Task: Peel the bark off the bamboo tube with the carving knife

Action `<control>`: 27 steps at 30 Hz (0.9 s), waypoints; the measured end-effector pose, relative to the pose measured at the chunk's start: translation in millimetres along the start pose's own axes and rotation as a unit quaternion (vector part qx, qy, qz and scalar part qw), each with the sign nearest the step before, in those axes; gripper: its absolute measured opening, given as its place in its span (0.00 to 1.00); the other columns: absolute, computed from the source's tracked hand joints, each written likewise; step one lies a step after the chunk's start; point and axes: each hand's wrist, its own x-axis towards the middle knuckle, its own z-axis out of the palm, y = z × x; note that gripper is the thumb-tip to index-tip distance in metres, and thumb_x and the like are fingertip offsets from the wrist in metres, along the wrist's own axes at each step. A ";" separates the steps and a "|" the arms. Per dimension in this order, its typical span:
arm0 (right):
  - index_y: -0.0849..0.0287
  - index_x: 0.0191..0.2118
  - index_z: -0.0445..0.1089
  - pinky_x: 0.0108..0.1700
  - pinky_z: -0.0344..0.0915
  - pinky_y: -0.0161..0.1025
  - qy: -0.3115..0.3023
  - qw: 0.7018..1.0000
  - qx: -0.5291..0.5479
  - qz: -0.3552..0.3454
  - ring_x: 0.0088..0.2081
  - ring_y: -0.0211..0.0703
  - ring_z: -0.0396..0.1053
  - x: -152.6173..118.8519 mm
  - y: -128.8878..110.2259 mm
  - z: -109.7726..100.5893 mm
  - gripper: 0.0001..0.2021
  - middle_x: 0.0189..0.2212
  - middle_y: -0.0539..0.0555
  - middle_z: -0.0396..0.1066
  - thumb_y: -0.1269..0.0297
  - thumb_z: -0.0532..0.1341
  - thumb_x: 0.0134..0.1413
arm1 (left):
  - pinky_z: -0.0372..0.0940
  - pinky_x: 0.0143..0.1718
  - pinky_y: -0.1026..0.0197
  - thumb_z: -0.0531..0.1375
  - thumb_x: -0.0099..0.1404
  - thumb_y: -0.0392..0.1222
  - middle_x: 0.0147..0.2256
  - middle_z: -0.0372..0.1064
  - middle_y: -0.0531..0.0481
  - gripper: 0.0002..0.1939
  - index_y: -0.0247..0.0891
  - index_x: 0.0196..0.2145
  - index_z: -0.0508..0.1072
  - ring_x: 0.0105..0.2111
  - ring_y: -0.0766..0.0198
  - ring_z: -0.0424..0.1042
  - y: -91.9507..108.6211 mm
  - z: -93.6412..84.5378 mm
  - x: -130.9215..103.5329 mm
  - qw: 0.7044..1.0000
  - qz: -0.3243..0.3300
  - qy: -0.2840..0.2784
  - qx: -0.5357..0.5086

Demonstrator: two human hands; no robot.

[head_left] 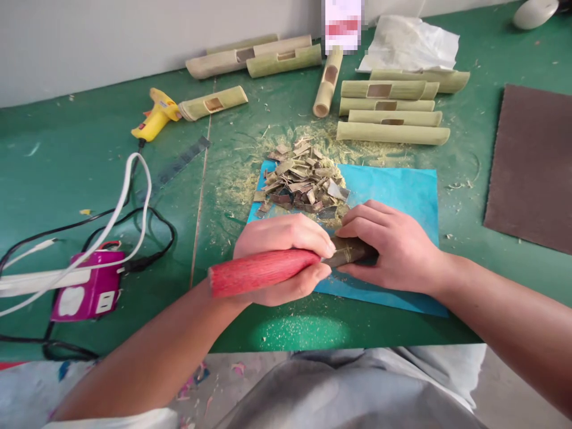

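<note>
My left hand (286, 247) is wrapped round the red handle (259, 273) of a tool whose working end is hidden by my fingers. The handle points left, its blunt end free. A dark, flat strip (346, 253) with pale scratch marks shows between my two hands. Closed over that strip's right end is my right hand (391, 247), thumb below and fingers above. Both hands are low over a blue sheet (388, 185). Just beyond them lies a heap of small grey-brown cut pieces (304, 176), mixed with yellowish dust.
Several bamboo tubes with cut-out windows (388, 132) lie at the back. A yellow glue gun (156, 116), a purple power adapter (92, 286) and loose cables are on the left. A brown sheet (531, 167) lies right, and crumpled white plastic (409, 44) sits behind the tubes.
</note>
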 end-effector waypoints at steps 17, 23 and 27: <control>0.63 0.38 0.72 0.35 0.65 0.44 0.011 1.000 -0.010 -0.007 0.36 0.48 0.68 -0.3 -2.4 -0.2 0.10 0.36 0.60 0.75 0.60 0.65 0.56 | 0.76 0.40 0.66 0.68 0.61 0.38 0.37 0.80 0.45 0.08 0.37 0.38 0.73 0.36 0.64 0.81 -3.0 -9.0 3.0 0.994 0.060 -0.084 0.019; 0.62 0.38 0.72 0.35 0.65 0.44 0.006 1.000 -0.009 -0.003 0.36 0.48 0.68 -0.6 -2.5 -0.3 0.10 0.36 0.59 0.74 0.59 0.65 0.57 | 0.76 0.42 0.66 0.69 0.60 0.37 0.37 0.80 0.49 0.09 0.39 0.37 0.74 0.36 0.66 0.80 2.0 -12.0 4.6 0.996 -0.004 -0.083 0.013; 0.62 0.38 0.72 0.35 0.65 0.45 0.007 1.000 -0.009 -0.001 0.36 0.49 0.68 -0.8 -2.2 0.7 0.11 0.37 0.59 0.74 0.58 0.65 0.56 | 0.76 0.41 0.65 0.68 0.60 0.33 0.37 0.79 0.47 0.09 0.37 0.38 0.74 0.36 0.66 0.79 2.6 -10.2 2.7 0.994 0.026 -0.105 0.020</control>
